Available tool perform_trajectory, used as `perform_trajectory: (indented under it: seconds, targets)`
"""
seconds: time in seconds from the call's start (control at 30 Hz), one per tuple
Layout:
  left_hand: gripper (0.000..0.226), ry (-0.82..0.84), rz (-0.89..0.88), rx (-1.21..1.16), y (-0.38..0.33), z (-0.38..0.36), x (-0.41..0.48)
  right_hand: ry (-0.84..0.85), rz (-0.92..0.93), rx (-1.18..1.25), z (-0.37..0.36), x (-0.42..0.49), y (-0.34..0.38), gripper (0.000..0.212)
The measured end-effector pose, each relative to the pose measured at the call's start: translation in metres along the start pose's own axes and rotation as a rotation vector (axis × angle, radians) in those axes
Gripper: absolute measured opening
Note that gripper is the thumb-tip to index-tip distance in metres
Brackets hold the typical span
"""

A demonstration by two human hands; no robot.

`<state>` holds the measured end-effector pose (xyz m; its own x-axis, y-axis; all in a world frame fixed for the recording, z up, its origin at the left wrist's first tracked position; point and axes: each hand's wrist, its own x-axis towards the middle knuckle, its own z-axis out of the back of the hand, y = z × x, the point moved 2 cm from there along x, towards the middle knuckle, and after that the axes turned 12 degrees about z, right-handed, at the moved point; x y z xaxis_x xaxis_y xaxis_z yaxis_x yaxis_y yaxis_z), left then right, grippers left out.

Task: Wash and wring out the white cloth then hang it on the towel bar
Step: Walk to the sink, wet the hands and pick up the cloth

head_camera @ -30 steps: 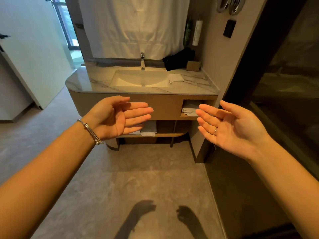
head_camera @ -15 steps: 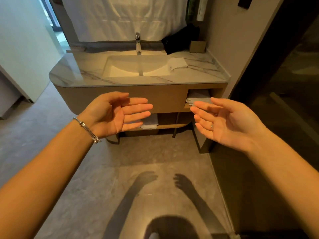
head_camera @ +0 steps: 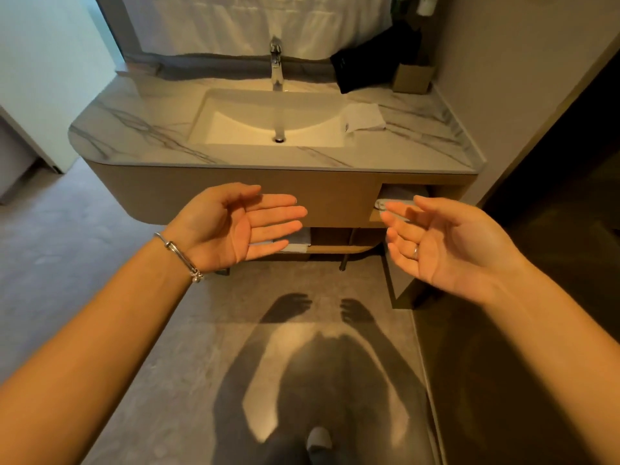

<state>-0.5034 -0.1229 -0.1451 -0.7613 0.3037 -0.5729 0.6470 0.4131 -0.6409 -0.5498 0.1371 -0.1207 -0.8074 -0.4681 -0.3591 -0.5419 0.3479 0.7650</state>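
Observation:
A folded white cloth (head_camera: 364,117) lies on the marble countertop (head_camera: 134,129), just right of the sink basin (head_camera: 268,122). A chrome tap (head_camera: 276,63) stands behind the basin. My left hand (head_camera: 231,226) and my right hand (head_camera: 446,239) are held out in front of the vanity, palms facing each other, fingers spread, holding nothing. Both hands are below the countertop's front edge and well short of the cloth. No towel bar is in view.
A black bag (head_camera: 372,68) and a small cardboard box (head_camera: 411,78) sit at the counter's back right. Folded towels (head_camera: 399,198) lie in the open shelf under the counter. A wall (head_camera: 503,95) stands at the right, a door (head_camera: 40,78) at the left.
The view has moved closer to the vanity and tilted down. The sink and cloth now look larger. Both hands have stayed open and apart.

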Motion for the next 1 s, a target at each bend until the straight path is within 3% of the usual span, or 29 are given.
perform_trajectory:
  seconds: [0.37,0.5,0.63,1.0]
  targets:
    - [0.039,-0.019,0.018,-0.006,-0.088,0.048,0.077,-0.087,0.019,0.028,-0.009,0.115,0.027,0.023]
    - [0.045,0.008,0.007,0.004,-0.12,0.055,0.104,-0.076,0.048,-0.033,-0.01,0.147,0.043,0.026]
    - [0.036,0.006,0.0,-0.012,-0.147,0.061,0.138,-0.051,0.037,-0.027,-0.003,0.181,0.062,0.032]
    - [0.038,-0.071,-0.06,-0.104,-0.212,0.07,0.214,-0.072,0.028,0.03,0.016,0.296,0.114,0.026]
